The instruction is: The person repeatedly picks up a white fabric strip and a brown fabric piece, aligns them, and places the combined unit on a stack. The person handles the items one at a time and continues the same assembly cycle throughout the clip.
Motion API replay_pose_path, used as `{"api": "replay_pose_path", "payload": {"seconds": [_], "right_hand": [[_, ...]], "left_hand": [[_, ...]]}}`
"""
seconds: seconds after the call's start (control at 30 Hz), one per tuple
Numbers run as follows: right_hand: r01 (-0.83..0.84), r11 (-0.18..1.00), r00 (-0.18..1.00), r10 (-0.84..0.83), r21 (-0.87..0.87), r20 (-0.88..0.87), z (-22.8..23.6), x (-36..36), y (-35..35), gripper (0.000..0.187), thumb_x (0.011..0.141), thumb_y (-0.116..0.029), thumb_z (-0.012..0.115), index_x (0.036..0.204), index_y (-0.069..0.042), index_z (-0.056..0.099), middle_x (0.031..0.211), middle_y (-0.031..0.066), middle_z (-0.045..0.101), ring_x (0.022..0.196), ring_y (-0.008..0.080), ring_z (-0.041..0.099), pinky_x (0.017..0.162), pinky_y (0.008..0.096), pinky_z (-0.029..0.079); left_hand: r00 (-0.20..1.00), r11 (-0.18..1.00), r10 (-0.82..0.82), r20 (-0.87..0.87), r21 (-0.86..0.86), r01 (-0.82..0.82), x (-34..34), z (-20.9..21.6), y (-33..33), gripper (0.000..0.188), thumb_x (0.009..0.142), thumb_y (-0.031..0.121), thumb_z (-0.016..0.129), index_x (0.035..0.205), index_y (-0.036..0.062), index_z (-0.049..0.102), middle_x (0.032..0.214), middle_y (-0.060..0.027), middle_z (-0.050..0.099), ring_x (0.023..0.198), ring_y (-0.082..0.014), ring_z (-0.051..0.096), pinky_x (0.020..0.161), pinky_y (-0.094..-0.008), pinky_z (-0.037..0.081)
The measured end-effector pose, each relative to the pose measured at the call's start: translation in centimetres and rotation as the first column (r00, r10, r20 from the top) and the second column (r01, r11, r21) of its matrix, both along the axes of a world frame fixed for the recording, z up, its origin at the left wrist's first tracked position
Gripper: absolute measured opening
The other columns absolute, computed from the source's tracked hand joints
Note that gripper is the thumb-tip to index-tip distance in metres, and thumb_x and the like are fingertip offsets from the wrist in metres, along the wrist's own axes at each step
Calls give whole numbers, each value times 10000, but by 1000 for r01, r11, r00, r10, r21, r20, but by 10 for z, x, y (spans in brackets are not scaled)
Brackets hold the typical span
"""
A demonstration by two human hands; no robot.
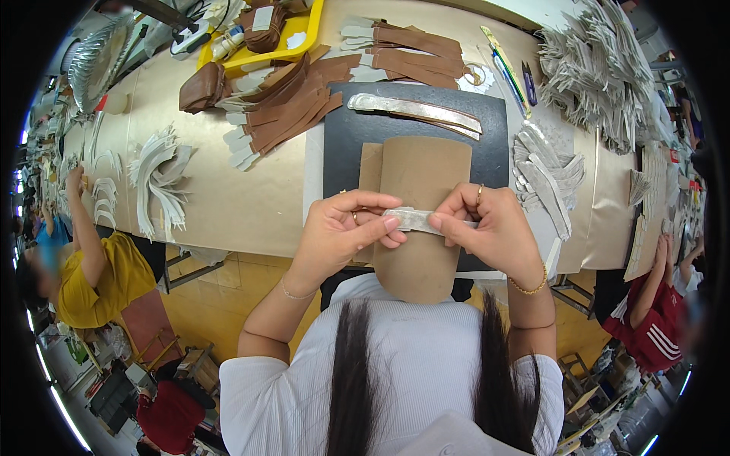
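Hands (340,230) pinching pale strip (415,220), rounded brown form (426,173) beneath

The bench (251,216) has a smooth tan top. On its left lies a loose bundle of whitish strips (160,181); farther in, a yellow tray (314,30), a folded brown bundle (203,87) and fanned brown strips (285,121). A black mat (344,144) lies mid-bench; dark-handled snips (529,82) and a large whitish heap (597,80) lie right.

Passable: tabletop (243,216)'s near edge, between pale strip bundle (153,186) and left hand (338,228). Curved brown form (426,171) obstructs mid-edge.
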State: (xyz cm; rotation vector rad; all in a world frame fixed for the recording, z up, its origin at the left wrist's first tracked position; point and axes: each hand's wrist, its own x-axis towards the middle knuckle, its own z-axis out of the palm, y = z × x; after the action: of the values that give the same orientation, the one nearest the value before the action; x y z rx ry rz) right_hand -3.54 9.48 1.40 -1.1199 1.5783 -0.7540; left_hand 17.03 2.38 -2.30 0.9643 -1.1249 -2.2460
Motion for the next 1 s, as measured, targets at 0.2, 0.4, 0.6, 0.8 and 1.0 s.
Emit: {"api": "replay_pose_path", "payload": {"seconds": [0.2,0.4,0.6,0.8,1.0], "right_hand": [[35,997,995,-41,65,92,-3,-3,7,149,802,-105,716,782,6,620,633,8,607,539,31,533,473,165,405],[103,994,989,-106,32,106,-11,-11,17,174,787,-147,733,799,1,643,638,20,611,571,44,538,514,191,415],[92,995,990,-97,50,99,-11,-15,14,166,801,-103,721,794,11,601,668,12,595,597,45,546,526,175,420],[73,997,996,-74,-11,-51,-7,-7,10,146,764,-122,717,789,-3,635,651,43,602,584,101,538,544,245,425],[126,989,977,-137,-75,-161,-5,1,18,196,788,-40,668,702,1,497,614,26,523,596,87,445,555,244,372]], "left_hand": [[1000,999,13,-20,-36,-13,0,-7,2,193,833,-58,608,1020,-79,563,855,-180,646,705,-196,674,635,-266,570],[999,999,-2,-53,-39,0,0,-12,1,199,856,-41,603,1029,-54,507,856,-148,618,737,-190,674,650,-258,567],[997,1000,7,-73,-30,-9,-5,-14,-2,198,851,-46,604,989,-20,465,837,-128,598,694,-173,662,626,-253,562],[995,999,40,-93,-20,-42,2,-20,0,244,827,-9,651,971,43,460,807,-92,608,641,-156,645,571,-262,548],[990,992,-118,-77,-49,114,1,-12,-4,246,863,-7,602,1002,63,411,841,-14,504,672,-56,519,588,-200,444]]}}
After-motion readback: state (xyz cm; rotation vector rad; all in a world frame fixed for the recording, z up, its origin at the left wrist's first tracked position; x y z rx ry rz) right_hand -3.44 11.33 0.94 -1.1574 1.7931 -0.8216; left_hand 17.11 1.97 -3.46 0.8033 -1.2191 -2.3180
